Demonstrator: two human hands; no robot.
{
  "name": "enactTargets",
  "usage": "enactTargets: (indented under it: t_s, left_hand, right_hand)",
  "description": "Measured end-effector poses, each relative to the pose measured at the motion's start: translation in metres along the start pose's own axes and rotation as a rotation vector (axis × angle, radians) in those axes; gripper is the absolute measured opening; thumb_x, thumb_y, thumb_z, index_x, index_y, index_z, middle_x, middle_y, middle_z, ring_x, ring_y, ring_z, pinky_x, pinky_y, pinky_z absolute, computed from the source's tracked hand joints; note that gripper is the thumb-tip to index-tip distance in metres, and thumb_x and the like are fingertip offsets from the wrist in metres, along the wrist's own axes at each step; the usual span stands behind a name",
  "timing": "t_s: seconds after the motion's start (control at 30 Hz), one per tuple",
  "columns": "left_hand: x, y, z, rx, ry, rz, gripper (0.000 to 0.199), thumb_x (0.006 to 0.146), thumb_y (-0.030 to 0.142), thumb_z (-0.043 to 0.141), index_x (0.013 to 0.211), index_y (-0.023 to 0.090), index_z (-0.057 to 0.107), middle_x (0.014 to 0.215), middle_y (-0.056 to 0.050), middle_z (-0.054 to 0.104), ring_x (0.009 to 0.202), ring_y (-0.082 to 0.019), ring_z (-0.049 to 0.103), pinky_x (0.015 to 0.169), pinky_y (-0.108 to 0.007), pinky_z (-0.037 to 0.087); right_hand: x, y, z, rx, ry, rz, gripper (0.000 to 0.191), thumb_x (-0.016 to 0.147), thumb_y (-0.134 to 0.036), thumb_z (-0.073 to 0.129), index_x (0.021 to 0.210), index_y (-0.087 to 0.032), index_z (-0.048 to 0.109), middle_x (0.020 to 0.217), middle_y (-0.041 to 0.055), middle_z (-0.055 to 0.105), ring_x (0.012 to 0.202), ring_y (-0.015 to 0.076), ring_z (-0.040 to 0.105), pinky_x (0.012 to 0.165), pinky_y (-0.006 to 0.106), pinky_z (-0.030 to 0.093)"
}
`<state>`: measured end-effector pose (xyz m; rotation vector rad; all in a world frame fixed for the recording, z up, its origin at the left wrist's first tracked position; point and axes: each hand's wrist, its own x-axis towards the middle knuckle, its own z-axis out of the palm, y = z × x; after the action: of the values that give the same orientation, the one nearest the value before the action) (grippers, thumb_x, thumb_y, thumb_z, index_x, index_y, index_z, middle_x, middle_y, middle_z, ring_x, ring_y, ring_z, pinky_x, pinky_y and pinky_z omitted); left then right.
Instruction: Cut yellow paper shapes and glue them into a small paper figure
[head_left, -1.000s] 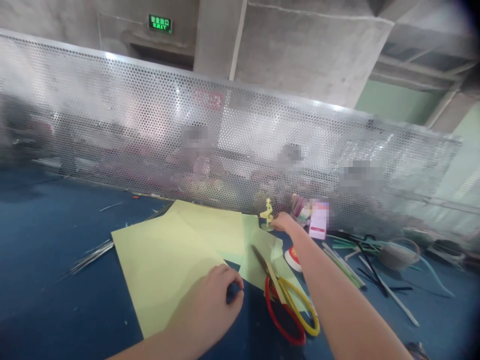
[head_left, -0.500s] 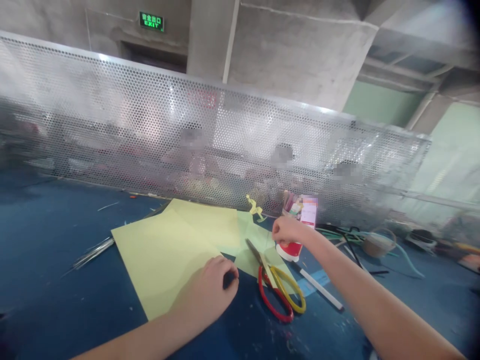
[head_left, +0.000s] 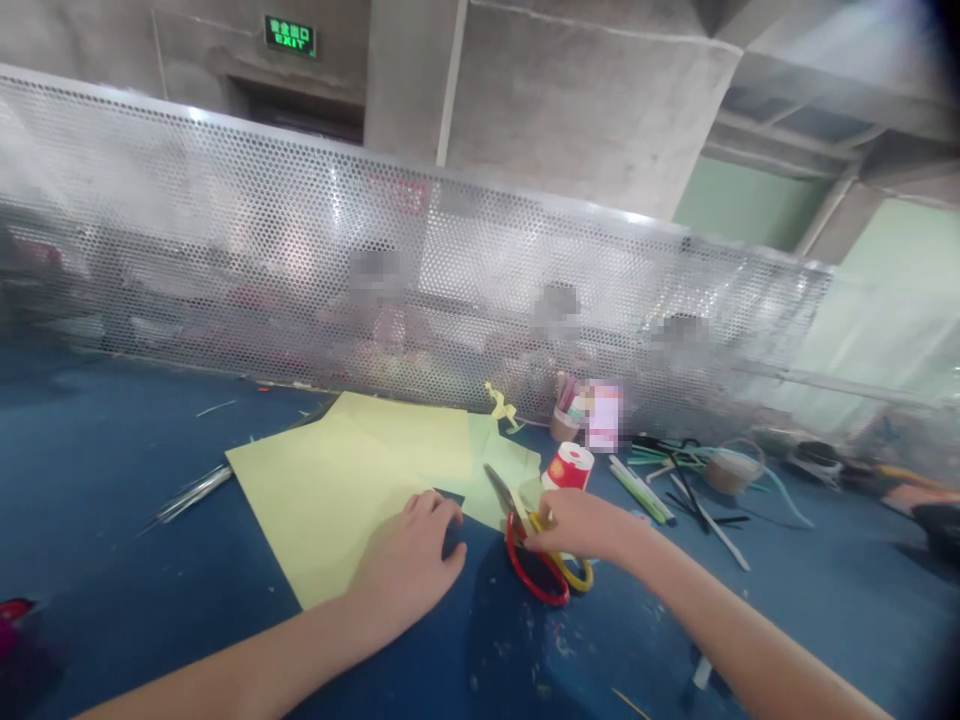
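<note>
In the head view, the left hand [head_left: 416, 550] is resting over the right edge of a large yellow sheet [head_left: 322, 500], its grip loosely curled, with thumb and forefinger standing apart. The right hand [head_left: 585, 522] is bending down over the scissors [head_left: 511, 540], covering part of the yellow handle; its fingertips are sitting by the red handle, but whether the grip is clamping on it (the hand is hiding the spot) I cannot tell. The scissors are lying right of the left hand, their blades pointing away over a pale green sheet [head_left: 514, 455]. A strip of blue desk [head_left: 465, 660] is running between the left thumb and the red handle, widening toward the near side.

Just beyond the right hand, an upturned red and white cup [head_left: 568, 466] is standing close, leaving little room on that side. Farther off, a small yellow paper figure [head_left: 500, 408] is standing near the far edge, left of a tub of sticks [head_left: 564, 425] and a phone [head_left: 603, 415]. A perforated metal screen [head_left: 465, 240] is bounding the desk along that edge. Green pens [head_left: 643, 492] and a little basket [head_left: 735, 470] are lining the right, while thin wires [head_left: 187, 497] are poking out beyond the sheet's left edge.
</note>
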<state>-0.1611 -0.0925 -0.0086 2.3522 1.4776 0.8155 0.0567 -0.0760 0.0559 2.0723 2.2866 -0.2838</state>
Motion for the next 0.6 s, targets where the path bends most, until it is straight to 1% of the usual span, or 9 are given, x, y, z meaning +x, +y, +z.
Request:
enactTargets:
  t_s: [0.07,0.1,0.2,0.27,0.33,0.4,0.47,0.5,0.6]
  left_hand:
    - [0.0,-0.001,-0.001,0.068,-0.006,0.009,0.021,0.078,0.03,0.047,0.096,0.023,0.053,0.101,-0.006,0.053,0.096,-0.025,0.05,0.075,-0.036,0.044]
    - [0.0,-0.002,-0.001,0.095,-0.015,0.02,0.023,0.078,0.032,0.047,0.099,0.023,0.052,0.102,-0.007,0.052,0.097,-0.026,0.05,0.075,-0.036,0.044]
    - [0.004,-0.008,-0.003,0.131,-0.059,0.063,0.023,0.08,0.032,0.045,0.099,0.022,0.052,0.1,-0.008,0.053,0.095,-0.025,0.051,0.078,-0.037,0.044]
    - [0.007,-0.01,-0.004,0.146,-0.085,0.088,0.02,0.08,0.028,0.043,0.094,0.02,0.054,0.095,-0.008,0.054,0.09,-0.024,0.053,0.078,-0.036,0.043]
    - [0.011,-0.011,-0.005,0.175,-0.111,0.116,0.016,0.08,0.023,0.041,0.084,0.018,0.055,0.087,-0.008,0.055,0.084,-0.023,0.054,0.076,-0.034,0.042]
    - [0.014,-0.009,-0.007,0.215,-0.128,0.142,0.018,0.081,0.022,0.039,0.073,0.018,0.055,0.08,-0.008,0.055,0.078,-0.022,0.054,0.071,-0.033,0.042]
    - [0.015,-0.005,-0.01,0.249,-0.136,0.156,0.021,0.081,0.021,0.037,0.068,0.018,0.054,0.075,-0.007,0.054,0.073,-0.021,0.054,0.068,-0.032,0.04]
    - [0.015,-0.002,-0.011,0.26,-0.137,0.159,0.022,0.08,0.021,0.037,0.066,0.018,0.054,0.073,-0.007,0.054,0.072,-0.021,0.054,0.067,-0.032,0.04]
    - [0.013,0.004,-0.014,0.26,-0.139,0.147,0.021,0.079,0.024,0.04,0.064,0.018,0.054,0.071,-0.006,0.055,0.07,-0.021,0.054,0.064,-0.032,0.038]
  right_hand:
    - [-0.007,0.005,0.014,0.018,0.025,0.009,0.037,0.062,-0.046,0.069,0.081,-0.015,0.062,0.083,0.0125,0.067,0.076,0.0269,0.061,0.056,0.028,0.035]
    - [-0.009,0.008,0.021,0.031,0.039,0.014,0.036,0.064,-0.046,0.068,0.082,-0.015,0.061,0.083,0.0125,0.067,0.075,0.0265,0.061,0.056,0.028,0.034]
    - [-0.014,0.019,0.037,0.088,0.06,0.02,0.025,0.072,-0.041,0.061,0.077,-0.017,0.059,0.074,0.0106,0.066,0.068,0.0233,0.06,0.054,0.028,0.033]
    - [-0.018,0.026,0.041,0.136,0.073,0.026,0.021,0.075,-0.037,0.057,0.074,-0.016,0.057,0.069,0.01,0.065,0.064,0.022,0.059,0.054,0.028,0.033]
    - [-0.024,0.031,0.039,0.193,0.101,0.03,0.02,0.079,-0.035,0.053,0.078,-0.015,0.056,0.071,0.0108,0.064,0.065,0.0222,0.059,0.056,0.029,0.034]
    - [-0.033,0.034,0.032,0.268,0.137,0.028,0.02,0.081,-0.032,0.05,0.087,-0.014,0.056,0.079,0.0126,0.065,0.072,0.023,0.059,0.061,0.03,0.036]
    - [-0.041,0.036,0.023,0.364,0.169,0.018,0.023,0.081,-0.031,0.049,0.095,-0.014,0.055,0.088,0.0125,0.064,0.08,0.0225,0.058,0.067,0.03,0.038]
    - [-0.045,0.037,0.019,0.418,0.178,0.016,0.026,0.081,-0.031,0.049,0.1,-0.015,0.055,0.089,0.0108,0.064,0.08,0.0215,0.058,0.067,0.029,0.039]
    - [-0.051,0.04,0.007,0.603,0.168,0.025,0.037,0.083,-0.035,0.043,0.117,-0.02,0.049,0.074,0.0027,0.062,0.061,0.0163,0.054,0.057,0.026,0.038]
